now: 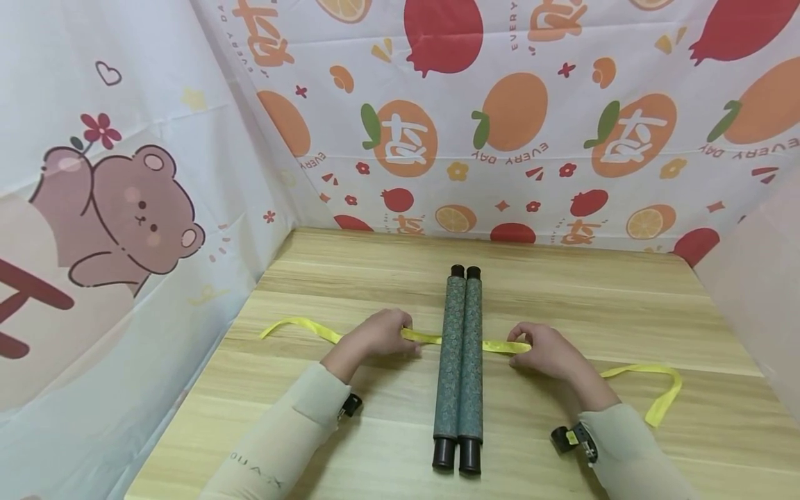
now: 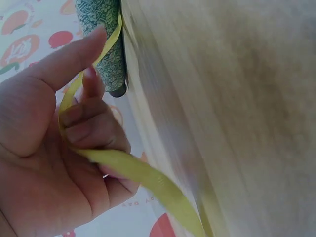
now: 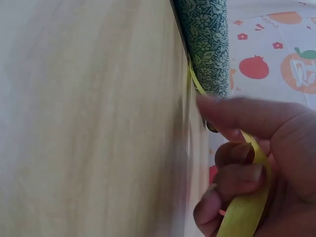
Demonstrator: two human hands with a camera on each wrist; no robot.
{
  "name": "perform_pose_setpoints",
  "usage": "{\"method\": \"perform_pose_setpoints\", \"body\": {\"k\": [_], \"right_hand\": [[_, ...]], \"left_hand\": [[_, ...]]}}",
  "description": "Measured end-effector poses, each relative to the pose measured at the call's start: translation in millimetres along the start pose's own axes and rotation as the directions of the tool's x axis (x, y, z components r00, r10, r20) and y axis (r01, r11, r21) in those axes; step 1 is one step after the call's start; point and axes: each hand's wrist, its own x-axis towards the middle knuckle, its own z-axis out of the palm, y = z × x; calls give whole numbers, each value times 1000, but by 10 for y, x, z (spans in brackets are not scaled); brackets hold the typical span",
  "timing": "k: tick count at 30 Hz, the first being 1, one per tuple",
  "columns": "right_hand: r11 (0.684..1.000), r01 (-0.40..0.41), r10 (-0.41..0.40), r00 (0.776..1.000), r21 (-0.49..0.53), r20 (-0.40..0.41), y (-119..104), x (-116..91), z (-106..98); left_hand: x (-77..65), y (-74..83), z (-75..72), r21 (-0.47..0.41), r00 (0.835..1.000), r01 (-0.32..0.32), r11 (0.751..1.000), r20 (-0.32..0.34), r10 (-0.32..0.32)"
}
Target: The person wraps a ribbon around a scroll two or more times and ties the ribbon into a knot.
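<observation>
A two-rolled scroll (image 1: 451,361) in patterned green cloth, with dark knobs at its ends, lies lengthwise on the table. A yellow ribbon (image 1: 496,346) runs under both rolls and out to either side. Left of the scroll, my left hand (image 1: 382,335) holds the ribbon; the left wrist view has its curled fingers over the ribbon (image 2: 143,173), whose tail trails down to the table. On the other side my right hand (image 1: 551,353) grips the ribbon's other half. Its curled fingers hold the ribbon (image 3: 242,215) against the palm in the right wrist view.
The wooden table (image 1: 625,298) is backed by a white cloth (image 1: 562,83) printed with fruit. Another cloth (image 1: 37,90), with a bear on it, hangs at the left. The ribbon's loose ends rest on the tabletop beyond each hand.
</observation>
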Motion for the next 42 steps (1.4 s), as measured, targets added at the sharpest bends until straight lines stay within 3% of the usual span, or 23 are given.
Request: {"method": "perform_pose_setpoints", "body": {"k": [6, 14, 19, 21, 24, 28, 30, 32, 36, 39, 42], "right_hand": [[999, 3, -7, 997, -51, -71, -25, -23, -10], [994, -28, 14, 992, -108, -129, -22, -46, -53], [990, -15, -18, 972, -142, -233, -22, -48, -67], [989, 0, -42, 959, -149, -281, -28, -58, -62], [983, 62, -121, 926, -172, -358, -29, -70, -37], [944, 189, -296, 848, -271, -439, -19, -66, -3], [920, 228, -357, 823, -318, -442, -8, -64, 3], [912, 236, -370, 827, -337, -423, 2, -70, 0], [925, 176, -300, 883, -338, -361, 5, -103, -30], [920, 129, -256, 912, -370, -320, -4, -125, -59], [901, 105, -248, 921, -421, -301, -16, -137, -83]], "left_hand": [[-8, 46, -23, 48, 994, 62, 997, -95, -58], [-110, 68, -161, 39, 994, 97, 995, -55, -95], [-118, 66, -215, 45, 984, 75, 996, -166, -67], [-106, 61, -211, 63, 972, 64, 996, -229, -47], [-86, 52, -193, 84, 939, 52, 995, -343, -20], [-63, 35, -170, 84, 885, 15, 996, -465, 25], [-59, 26, -171, 92, 864, -27, 995, -499, 70], [-64, 16, -181, 106, 849, -72, 992, -515, 117], [-88, -12, -209, 154, 840, -148, 977, -502, 206], [-111, -35, -231, 207, 850, -175, 963, -462, 254], [-132, -56, -257, 266, 869, -164, 950, -418, 266]]}}
